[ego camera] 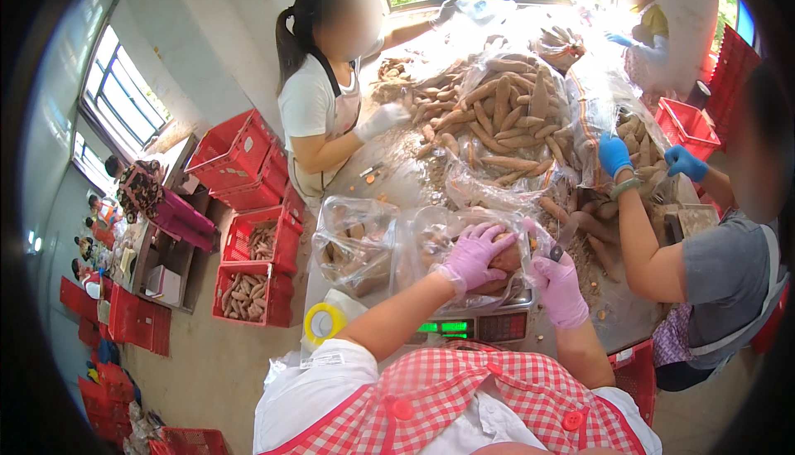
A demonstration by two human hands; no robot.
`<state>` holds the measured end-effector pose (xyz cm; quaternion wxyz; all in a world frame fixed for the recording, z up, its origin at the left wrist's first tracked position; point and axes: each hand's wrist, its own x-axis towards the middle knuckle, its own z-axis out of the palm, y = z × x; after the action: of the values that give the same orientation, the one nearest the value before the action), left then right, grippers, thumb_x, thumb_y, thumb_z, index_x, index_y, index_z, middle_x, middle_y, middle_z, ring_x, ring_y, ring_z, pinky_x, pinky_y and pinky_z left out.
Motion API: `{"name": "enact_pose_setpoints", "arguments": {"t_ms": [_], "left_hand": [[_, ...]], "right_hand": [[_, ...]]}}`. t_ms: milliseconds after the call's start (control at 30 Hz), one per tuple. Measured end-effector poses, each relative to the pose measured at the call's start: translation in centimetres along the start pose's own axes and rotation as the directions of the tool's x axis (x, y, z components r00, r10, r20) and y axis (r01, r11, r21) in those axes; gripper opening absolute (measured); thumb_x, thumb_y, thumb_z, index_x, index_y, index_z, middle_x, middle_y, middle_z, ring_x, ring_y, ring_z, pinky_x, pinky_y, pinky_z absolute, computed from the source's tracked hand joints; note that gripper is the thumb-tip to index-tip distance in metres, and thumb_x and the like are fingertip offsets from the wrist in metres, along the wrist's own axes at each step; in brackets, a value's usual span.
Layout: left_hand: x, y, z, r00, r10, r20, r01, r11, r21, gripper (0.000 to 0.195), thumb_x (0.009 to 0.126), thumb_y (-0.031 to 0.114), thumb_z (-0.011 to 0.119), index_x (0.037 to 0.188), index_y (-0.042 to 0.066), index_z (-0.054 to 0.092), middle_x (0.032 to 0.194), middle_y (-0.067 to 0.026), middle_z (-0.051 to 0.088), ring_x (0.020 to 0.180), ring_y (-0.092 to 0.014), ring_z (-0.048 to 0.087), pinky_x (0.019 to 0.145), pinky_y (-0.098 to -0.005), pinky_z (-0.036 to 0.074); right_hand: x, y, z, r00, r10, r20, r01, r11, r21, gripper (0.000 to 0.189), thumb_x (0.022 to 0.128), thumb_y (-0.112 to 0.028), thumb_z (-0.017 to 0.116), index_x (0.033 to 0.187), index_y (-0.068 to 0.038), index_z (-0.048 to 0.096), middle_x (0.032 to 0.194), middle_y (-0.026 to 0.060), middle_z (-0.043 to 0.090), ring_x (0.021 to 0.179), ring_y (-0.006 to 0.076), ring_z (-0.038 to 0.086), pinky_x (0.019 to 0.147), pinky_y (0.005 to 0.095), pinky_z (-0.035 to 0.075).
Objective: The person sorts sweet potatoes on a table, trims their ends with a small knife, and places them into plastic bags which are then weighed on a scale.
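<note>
My left hand [478, 255], in a pink glove, is spread over a large brown sweet potato [508, 259] at the mouth of a clear plastic bag [428, 225]. The bag rests on a digital scale [501, 327] with a lit green display. In my right hand [560, 284], also pink-gloved, is a small knife [563, 241] with a dark handle, its blade pointing away from me. That hand is beside the bag's right edge; whether it also pinches the plastic, I cannot tell. Another clear bag of sweet potatoes [354, 247] stands left of the scale.
A big heap of sweet potatoes [497, 107] covers the far table. Co-workers stand left, right and at the back; blue-gloved hands [615, 154] work at a sack on the right. Yellow tape [325, 323] lies near my left arm. Red crates [251, 293] stack on the left floor.
</note>
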<state>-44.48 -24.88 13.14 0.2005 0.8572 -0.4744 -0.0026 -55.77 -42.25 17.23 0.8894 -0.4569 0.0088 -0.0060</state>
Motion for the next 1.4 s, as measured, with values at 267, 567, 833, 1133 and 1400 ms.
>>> {"name": "enact_pose_setpoints", "arguments": {"t_ms": [267, 567, 833, 1133, 1400], "left_hand": [[-5.2, -3.1, -3.7, 0.894, -0.402, 0.199, 0.394, 0.916, 0.08, 0.093, 0.07, 0.048, 0.072, 0.145, 0.011, 0.032, 0.144, -0.0159, 0.04, 0.129, -0.035, 0.042, 0.103, -0.0437, 0.037], [-13.6, -5.0, -6.6, 0.576, -0.703, 0.416, 0.488, 0.705, 0.515, 0.091, 0.07, 0.056, 0.068, 0.144, 0.014, 0.034, 0.102, -0.019, 0.068, 0.093, -0.032, 0.066, 0.082, -0.0416, 0.05], [-11.4, -1.7, -9.5, 0.828, -0.347, 0.441, 0.387, 0.922, -0.001, 0.086, 0.079, 0.029, 0.073, 0.15, 0.018, 0.025, 0.108, -0.0145, 0.066, 0.095, -0.03, 0.065, 0.086, -0.0374, 0.049], [0.9, 0.4, -21.4, 0.181, -0.302, -0.936, -0.348, 0.871, -0.348, 0.073, 0.08, 0.01, 0.067, 0.143, 0.003, 0.031, 0.131, -0.0117, 0.048, 0.119, -0.022, 0.046, 0.106, -0.0357, 0.031], [9.0, -4.1, -15.5, 0.584, 0.688, -0.431, -0.402, 0.706, 0.583, 0.075, 0.073, 0.025, 0.071, 0.14, 0.009, 0.041, 0.134, -0.0175, 0.046, 0.125, -0.035, 0.043, 0.101, -0.0433, 0.039]], "right_hand": [[-0.9, 1.2, -0.5, 0.999, 0.035, -0.014, -0.037, 0.991, -0.127, 0.06, 0.08, -0.008, 0.058, 0.138, -0.001, 0.045, 0.073, -0.009, 0.047, 0.058, 0.0018, 0.036, 0.053, 0.0163, 0.025], [4.9, 5.2, -5.0, 0.993, -0.111, 0.027, 0.102, 0.763, -0.638, 0.056, 0.082, -0.001, 0.058, 0.137, -0.007, 0.049, 0.112, 0.0065, 0.059, 0.097, 0.0129, 0.057, 0.087, 0.0285, 0.047], [9.0, 4.6, -5.5, 0.986, -0.114, 0.124, 0.162, 0.443, -0.882, 0.043, 0.077, -0.018, 0.071, 0.119, -0.012, 0.064, 0.097, 0.0102, 0.064, 0.089, 0.0229, 0.062, 0.08, 0.0306, 0.048], [6.1, 4.8, -4.3, 0.961, -0.276, -0.008, 0.086, 0.326, -0.942, 0.038, 0.081, -0.028, 0.068, 0.117, -0.017, 0.065, 0.092, 0.011, 0.062, 0.08, 0.0304, 0.063, 0.071, 0.0359, 0.05], [7.2, 5.1, -3.0, 0.951, -0.307, 0.032, 0.119, 0.267, -0.956, 0.044, 0.076, -0.023, 0.069, 0.119, -0.015, 0.064, 0.085, 0.011, 0.062, 0.073, 0.0296, 0.062, 0.066, 0.0361, 0.05]]}}
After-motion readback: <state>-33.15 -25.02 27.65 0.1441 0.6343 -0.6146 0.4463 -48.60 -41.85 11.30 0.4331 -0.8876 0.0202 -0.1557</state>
